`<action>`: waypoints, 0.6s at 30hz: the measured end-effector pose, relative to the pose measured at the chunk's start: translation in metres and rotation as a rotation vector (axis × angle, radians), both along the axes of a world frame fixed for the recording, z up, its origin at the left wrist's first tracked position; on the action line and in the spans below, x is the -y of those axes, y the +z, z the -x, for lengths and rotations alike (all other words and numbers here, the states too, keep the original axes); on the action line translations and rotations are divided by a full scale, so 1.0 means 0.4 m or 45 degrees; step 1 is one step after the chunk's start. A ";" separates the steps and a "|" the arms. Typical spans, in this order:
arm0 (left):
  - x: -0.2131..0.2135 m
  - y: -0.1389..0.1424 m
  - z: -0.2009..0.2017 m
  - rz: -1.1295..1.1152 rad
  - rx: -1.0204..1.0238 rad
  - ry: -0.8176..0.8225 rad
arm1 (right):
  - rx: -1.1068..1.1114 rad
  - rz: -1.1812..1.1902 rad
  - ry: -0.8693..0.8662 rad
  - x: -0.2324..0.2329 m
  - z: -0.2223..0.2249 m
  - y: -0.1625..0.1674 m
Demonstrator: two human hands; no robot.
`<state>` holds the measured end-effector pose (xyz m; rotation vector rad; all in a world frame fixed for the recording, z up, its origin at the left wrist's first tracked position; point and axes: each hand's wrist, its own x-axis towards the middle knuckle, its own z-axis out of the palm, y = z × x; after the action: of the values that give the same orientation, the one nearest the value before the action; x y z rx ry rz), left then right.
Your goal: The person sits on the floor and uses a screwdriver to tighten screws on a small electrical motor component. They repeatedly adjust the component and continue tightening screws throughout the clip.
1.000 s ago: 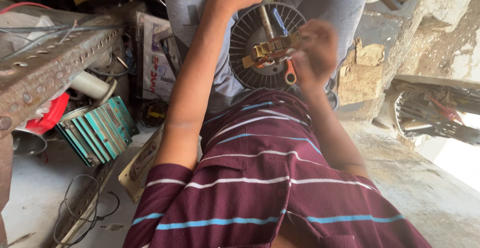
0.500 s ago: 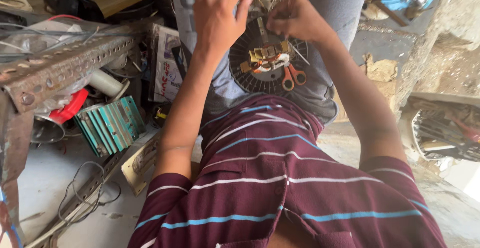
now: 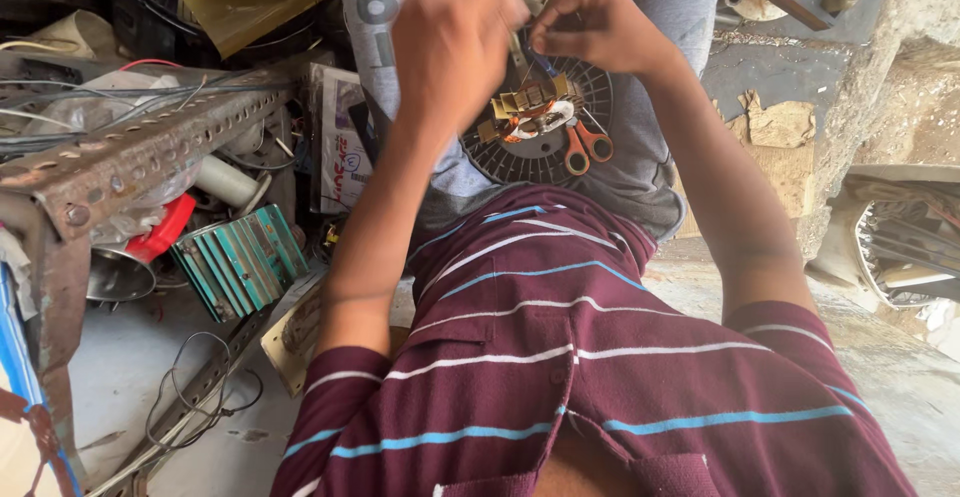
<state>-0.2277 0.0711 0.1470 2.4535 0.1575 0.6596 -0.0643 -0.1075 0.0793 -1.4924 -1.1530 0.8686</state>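
Both hands work close together above a small motor that rests on a round black ribbed disc in the lap, at twelve o'clock from the striped shirt. The left hand is curled shut, though what its grip holds is blurred; the right hand pinches something thin, seemingly a wire. The step looks like fine wiring work; the next move likely calls for steady fingers, with the orange-handled scissors lying at three o'clock of the motor.
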 end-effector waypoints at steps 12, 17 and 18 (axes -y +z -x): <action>0.135 0.053 0.227 -0.221 -0.664 -0.563 | 1.246 -0.312 -0.429 0.157 0.299 0.073; 0.005 0.029 0.097 -0.228 -0.377 -0.228 | 0.975 -0.064 -0.535 0.178 0.393 0.041; -0.010 -0.001 0.052 -0.224 -0.323 -0.212 | 0.954 -0.046 -0.539 0.179 0.391 0.039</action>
<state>-0.2484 0.0752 0.1466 2.6784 -0.0077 0.2995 -0.2208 -0.1792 0.0950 -2.0063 -1.2767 -0.0252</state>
